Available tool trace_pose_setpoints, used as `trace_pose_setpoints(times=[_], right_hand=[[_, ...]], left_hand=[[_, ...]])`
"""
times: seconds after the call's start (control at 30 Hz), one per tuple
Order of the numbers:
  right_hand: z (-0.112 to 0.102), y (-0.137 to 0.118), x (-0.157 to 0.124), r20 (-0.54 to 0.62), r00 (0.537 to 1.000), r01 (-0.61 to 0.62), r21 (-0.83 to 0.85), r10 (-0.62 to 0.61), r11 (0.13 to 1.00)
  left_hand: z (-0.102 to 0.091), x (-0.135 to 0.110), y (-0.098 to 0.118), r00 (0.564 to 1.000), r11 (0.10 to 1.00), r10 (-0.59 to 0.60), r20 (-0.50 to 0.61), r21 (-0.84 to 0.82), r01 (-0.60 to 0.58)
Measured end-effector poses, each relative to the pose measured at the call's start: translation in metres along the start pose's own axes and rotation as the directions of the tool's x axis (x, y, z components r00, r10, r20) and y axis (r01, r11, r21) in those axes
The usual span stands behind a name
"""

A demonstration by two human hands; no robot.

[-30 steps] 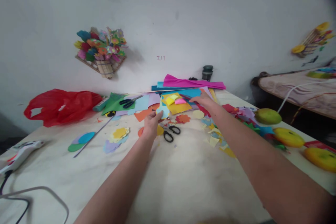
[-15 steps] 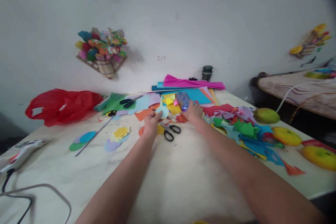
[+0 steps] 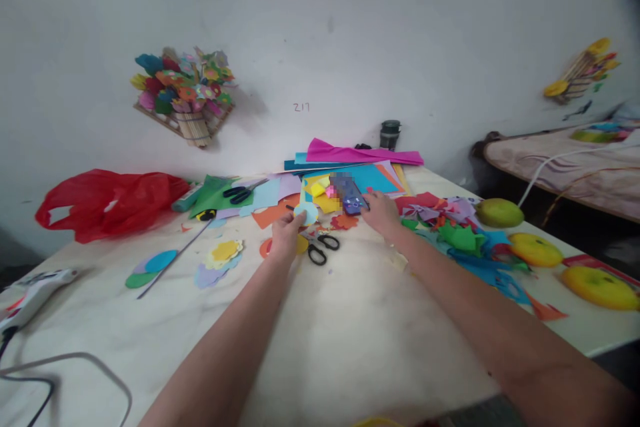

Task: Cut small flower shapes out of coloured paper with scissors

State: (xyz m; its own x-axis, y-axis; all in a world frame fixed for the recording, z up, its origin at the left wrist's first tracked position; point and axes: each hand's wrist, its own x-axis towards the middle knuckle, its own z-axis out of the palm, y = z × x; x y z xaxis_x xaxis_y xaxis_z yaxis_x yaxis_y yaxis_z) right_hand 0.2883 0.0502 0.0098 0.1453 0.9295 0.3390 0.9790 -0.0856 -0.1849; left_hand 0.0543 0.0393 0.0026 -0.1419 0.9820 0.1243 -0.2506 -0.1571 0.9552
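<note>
My left hand [image 3: 285, 232] pinches a pale blue paper circle [image 3: 306, 214] between thumb and fingers. Close to its fingers lies a pair of black-handled scissors [image 3: 324, 245] on the cloth. My right hand [image 3: 382, 213] has its fingers stretched toward the lower right edge of a phone [image 3: 346, 195]; whether they touch it I cannot tell. The phone lies on coloured sheets, its display lit and partly pixelated. Yellow paper pieces [image 3: 320, 187] sit to the phone's left, and a red-orange paper flower [image 3: 344, 221] lies just below it.
Left are a red plastic bag [image 3: 113, 203], second scissors [image 3: 239, 194], yellow paper flowers [image 3: 225, 252], coloured ovals [image 3: 161, 261] and a corded white device [image 3: 43, 293]. Right are paper scraps [image 3: 460, 238] and several fruits [image 3: 535, 249]. A dark jar [image 3: 389, 135] stands by the wall.
My right hand has shifted right, from the phone's lower corner to its right edge, and the phone's display now shows more fully. The left hand still pinches the circle. The view has turned slightly.
</note>
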Motion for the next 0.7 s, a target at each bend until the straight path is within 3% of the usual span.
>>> trace_pose_setpoints(times=[0.17,0.4,0.57,0.7], right_hand=[[0.009,0.006,-0.016,-0.001,0.995,0.098,-0.048,-0.098,0.994],[0.016,0.006,-0.017,0.013,0.988,0.157,-0.081,-0.156,0.984],[0.015,0.006,-0.017,0.042,0.991,0.129,-0.113,-0.125,0.985],[0.011,0.007,-0.018,-0.027,0.999,0.039,-0.157,-0.044,0.987]], left_hand=[[-0.001,-0.001,-0.003,0.999,1.000,-0.008,0.040,0.013,0.008],[-0.006,0.001,-0.010,0.997,0.998,0.030,0.077,0.049,-0.034],[-0.005,0.003,-0.013,0.996,0.999,0.027,0.080,0.035,-0.030],[-0.004,0.002,-0.010,0.997,0.999,0.018,0.077,0.034,-0.021]])
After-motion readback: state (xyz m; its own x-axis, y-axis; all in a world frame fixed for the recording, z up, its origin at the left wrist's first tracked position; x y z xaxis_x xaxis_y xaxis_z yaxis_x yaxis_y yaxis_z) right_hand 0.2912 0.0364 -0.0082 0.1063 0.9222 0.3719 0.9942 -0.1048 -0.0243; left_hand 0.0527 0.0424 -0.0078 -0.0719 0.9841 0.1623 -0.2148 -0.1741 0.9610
